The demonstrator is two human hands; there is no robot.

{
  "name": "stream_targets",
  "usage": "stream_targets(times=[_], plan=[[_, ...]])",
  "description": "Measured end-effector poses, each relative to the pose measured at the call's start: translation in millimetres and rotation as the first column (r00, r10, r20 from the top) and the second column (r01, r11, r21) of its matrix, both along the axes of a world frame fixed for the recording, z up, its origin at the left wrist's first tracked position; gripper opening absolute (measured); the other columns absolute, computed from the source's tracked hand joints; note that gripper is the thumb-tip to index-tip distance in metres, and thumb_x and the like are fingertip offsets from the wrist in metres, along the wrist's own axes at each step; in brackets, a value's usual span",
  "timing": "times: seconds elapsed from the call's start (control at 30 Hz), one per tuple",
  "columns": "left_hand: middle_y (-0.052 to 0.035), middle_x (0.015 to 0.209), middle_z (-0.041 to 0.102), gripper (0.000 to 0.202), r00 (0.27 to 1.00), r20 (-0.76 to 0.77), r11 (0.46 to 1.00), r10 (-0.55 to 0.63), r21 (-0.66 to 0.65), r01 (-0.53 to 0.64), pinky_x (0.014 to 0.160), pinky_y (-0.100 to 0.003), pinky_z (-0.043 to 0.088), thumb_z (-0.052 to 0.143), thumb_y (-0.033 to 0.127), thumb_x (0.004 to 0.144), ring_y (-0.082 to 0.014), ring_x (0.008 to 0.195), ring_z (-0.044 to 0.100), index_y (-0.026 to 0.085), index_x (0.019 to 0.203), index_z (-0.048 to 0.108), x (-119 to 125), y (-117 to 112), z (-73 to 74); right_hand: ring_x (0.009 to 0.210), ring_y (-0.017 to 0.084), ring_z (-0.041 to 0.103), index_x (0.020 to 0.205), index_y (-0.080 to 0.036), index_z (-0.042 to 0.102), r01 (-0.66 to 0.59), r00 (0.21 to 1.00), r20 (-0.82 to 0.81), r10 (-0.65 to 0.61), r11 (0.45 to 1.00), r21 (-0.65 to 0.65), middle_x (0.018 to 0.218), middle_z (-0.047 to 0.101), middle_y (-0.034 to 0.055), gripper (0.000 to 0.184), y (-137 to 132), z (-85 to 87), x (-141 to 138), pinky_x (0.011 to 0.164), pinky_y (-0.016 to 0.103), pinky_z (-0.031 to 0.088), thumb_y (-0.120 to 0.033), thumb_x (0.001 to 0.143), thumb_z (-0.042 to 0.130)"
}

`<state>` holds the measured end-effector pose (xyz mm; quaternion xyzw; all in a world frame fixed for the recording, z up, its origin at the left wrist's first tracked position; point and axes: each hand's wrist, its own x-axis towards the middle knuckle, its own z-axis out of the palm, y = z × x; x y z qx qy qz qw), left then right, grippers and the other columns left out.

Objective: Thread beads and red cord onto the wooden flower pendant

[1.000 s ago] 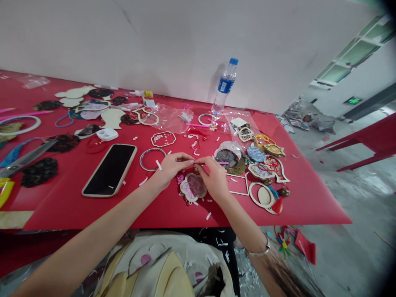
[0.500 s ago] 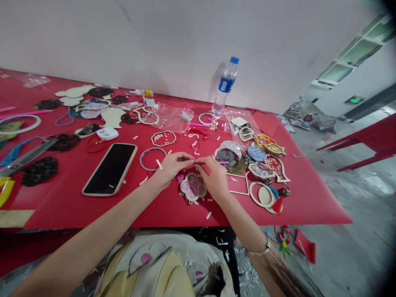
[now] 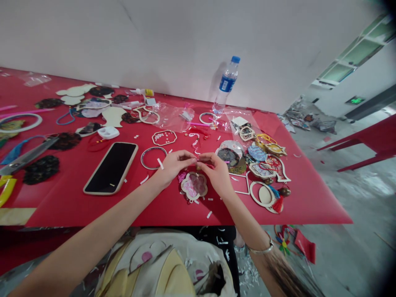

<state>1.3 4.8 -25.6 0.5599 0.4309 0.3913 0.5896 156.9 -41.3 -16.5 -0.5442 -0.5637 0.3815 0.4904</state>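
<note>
My left hand (image 3: 177,166) is closed in a pinch, its fingertips meeting those of my right hand (image 3: 214,168), also pinched. Something tiny and pinkish sits between the fingertips, too small to name. Just below them, a flower-shaped pendant (image 3: 194,186) with a pale wooden rim and a pink marbled middle lies on the red table. A pink tassel (image 3: 182,176) rests at its upper left, and a small brownish bead (image 3: 198,168) shows under the fingers. Left of my left hand is a silvery ring (image 3: 142,161).
A phone (image 3: 110,168) lies to the left, with scissors (image 3: 29,154) farther out. Behind stands a water bottle (image 3: 227,84). Wooden frames (image 3: 262,194), ornaments and tassels crowd the right side. Paper scraps dot the red table (image 3: 173,212).
The fingertips of both hands have drawn slightly apart, and a bit of pinkish material shows between them. The pendant lies in about the same place.
</note>
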Motion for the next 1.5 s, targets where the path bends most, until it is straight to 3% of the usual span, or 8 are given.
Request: stream_targets(times=[0.17,0.43,0.73,0.9,1.17,1.33,1.5], plan=[[-0.0032,0.078,0.069,0.024,0.997,-0.076,0.988,-0.027,0.148,0.038,0.073,-0.028,0.047,0.070,0.038,0.070,-0.0156,0.074,0.062,0.015,0.079,0.066,0,1,4.7,0.083,0.015,0.064,0.095,-0.018,0.061,-0.052,0.999,0.000,0.052,0.997,-0.050,0.091,0.068,0.0035,0.020,3,-0.2,2,0.076,0.028,0.052,-0.026,0.077,0.061],[-0.0054,0.085,0.068,0.024,0.989,-0.150,0.971,0.001,0.238,0.035,0.075,-0.029,0.047,0.066,0.035,0.074,-0.0178,0.082,0.063,0.015,0.088,0.063,2,-3,5.5,0.070,0.014,0.064,0.087,-0.019,0.066,-0.120,0.993,0.001,0.121,0.987,-0.107,0.078,0.069,-0.0001,0.015,4,-9.2,4,0.070,0.027,0.050,-0.029,0.078,0.058],[-0.0018,0.078,0.066,0.032,0.987,-0.154,0.973,0.053,0.231,-0.016,0.069,-0.027,0.044,0.066,0.032,0.074,-0.0138,0.070,0.060,0.017,0.099,0.053,3,-4,7.7,0.068,0.017,0.064,0.078,-0.020,0.069,-0.065,0.995,-0.081,0.056,0.992,-0.111,0.071,0.071,0.0009,0.017,4,-8.2,7,0.069,0.029,0.051,-0.035,0.072,0.066],[-0.0025,0.080,0.066,0.031,0.989,-0.142,0.975,0.049,0.222,-0.017,0.070,-0.027,0.045,0.067,0.032,0.074,-0.0151,0.075,0.062,0.016,0.097,0.054,3,-4,8.6,0.067,0.016,0.064,0.079,-0.019,0.068,-0.079,0.992,-0.101,0.070,0.993,-0.088,0.071,0.070,0.0013,0.018,2,-6.0,5,0.068,0.028,0.050,-0.036,0.076,0.063],[-0.0041,0.082,0.067,0.029,0.987,-0.152,0.976,0.049,0.216,-0.015,0.072,-0.028,0.047,0.067,0.033,0.073,-0.0164,0.078,0.064,0.016,0.095,0.056,1,-2,6.7,0.074,0.017,0.064,0.077,-0.020,0.069,0.045,0.992,0.121,-0.044,0.999,-0.006,0.076,0.072,0.0013,0.016,-1,1.6,0,0.072,0.028,0.048,-0.031,0.080,0.059],[-0.0040,0.080,0.067,0.032,0.989,-0.140,0.986,0.055,0.163,-0.032,0.071,-0.029,0.048,0.070,0.034,0.069,-0.0163,0.074,0.064,0.015,0.092,0.057,0,2,2.9,0.077,0.018,0.064,0.082,-0.021,0.069,0.024,0.984,0.178,-0.025,1.000,0.010,0.081,0.073,0.0015,0.020,0,-2.5,0,0.070,0.029,0.048,-0.033,0.084,0.053],[-0.0035,0.077,0.066,0.034,0.993,-0.098,0.993,0.068,0.104,-0.058,0.071,-0.030,0.049,0.072,0.035,0.067,-0.0169,0.074,0.063,0.015,0.090,0.059,1,1,1.4,0.078,0.018,0.065,0.085,-0.021,0.069,0.041,0.974,0.222,-0.045,0.999,0.026,0.084,0.072,0.0023,0.016,0,-5.1,-3,0.074,0.029,0.048,-0.034,0.078,0.064]])
